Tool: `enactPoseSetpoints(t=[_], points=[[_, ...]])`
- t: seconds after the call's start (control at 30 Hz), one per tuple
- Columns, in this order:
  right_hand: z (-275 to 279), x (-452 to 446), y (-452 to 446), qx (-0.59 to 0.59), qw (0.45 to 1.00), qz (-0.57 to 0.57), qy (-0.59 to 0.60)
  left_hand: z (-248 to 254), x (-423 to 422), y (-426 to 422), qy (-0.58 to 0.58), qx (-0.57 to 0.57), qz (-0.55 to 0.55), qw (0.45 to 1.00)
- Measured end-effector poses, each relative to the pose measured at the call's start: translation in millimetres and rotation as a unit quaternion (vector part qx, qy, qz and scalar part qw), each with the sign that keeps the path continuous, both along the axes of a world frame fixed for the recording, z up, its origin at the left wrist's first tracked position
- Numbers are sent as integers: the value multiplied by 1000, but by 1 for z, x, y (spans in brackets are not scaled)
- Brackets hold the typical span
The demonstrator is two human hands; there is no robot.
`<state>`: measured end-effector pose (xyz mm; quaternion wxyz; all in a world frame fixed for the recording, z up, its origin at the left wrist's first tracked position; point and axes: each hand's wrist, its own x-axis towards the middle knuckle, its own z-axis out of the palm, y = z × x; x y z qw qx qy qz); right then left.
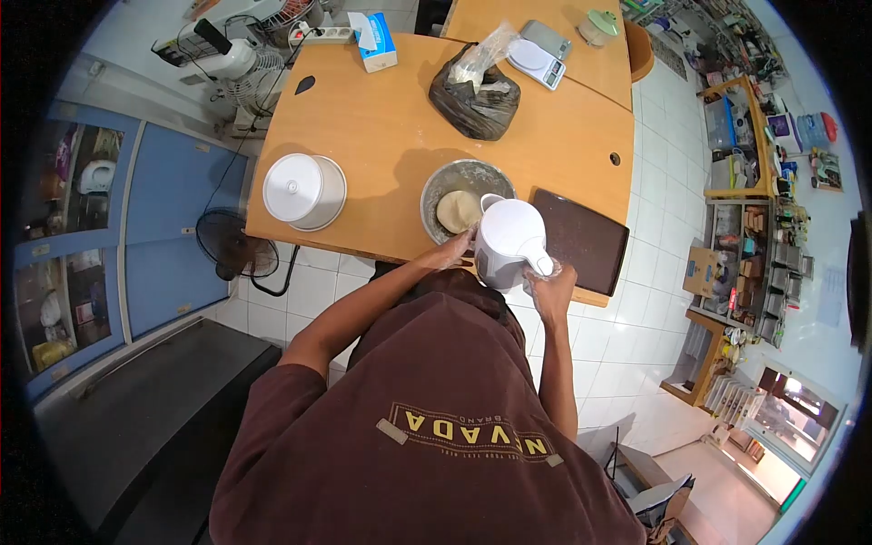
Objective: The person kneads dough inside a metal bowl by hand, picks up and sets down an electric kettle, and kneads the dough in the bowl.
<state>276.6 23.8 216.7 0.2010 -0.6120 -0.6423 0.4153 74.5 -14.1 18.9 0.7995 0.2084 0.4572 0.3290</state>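
A metal bowl [431, 195] sits near the table's front edge with a pale round lump of dough [459, 211] inside. Over the bowl's right side is a white lidded jug [511, 232], tilted. My right hand [551, 283] is closed on its handle side, with clear plastic around the fingers. At the bowl's near rim, between bowl and jug, my left hand [447, 252] has its fingers drawn together; what they grip is hidden. A dark flat tray [581, 238] lies to the right of the jug.
A white lidded container [300, 191] stands at the table's left. Toward the back are a blue tissue box [378, 45], a black plastic bag [472, 109], a white scale [534, 60] and a green-lidded container [599, 28]. The wooden table [363, 118] ends just before my body.
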Motion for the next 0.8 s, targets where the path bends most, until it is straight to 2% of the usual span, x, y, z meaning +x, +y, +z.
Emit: enactPoseSetpoints(t=[0.17, 0.27, 0.37, 0.47, 0.57, 0.7, 0.8], points=[[-3, -1, 0, 48, 998, 29, -22, 13, -2, 0, 24, 5, -25, 999], [-3, -2, -1, 57, 997, 35, -25, 19, 4, -1, -6, -38, 9, 999], [1, -3, -2, 51, 998, 29, -27, 34, 8, -2, 18, -52, 34, 998], [4, -4, -1, 42, 998, 37, -43, 32, 7, -2, -45, -6, 28, 999], [7, -4, 2, 30, 997, 45, -55, 27, 13, -2, -28, -39, 49, 998], [16, -9, 6, 11, 998, 42, -54, 49, 9, 0, -9, 36, 39, 999], [20, -12, 8, 19, 998, 43, -47, 46, 6, 1, -27, 24, 16, 999]])
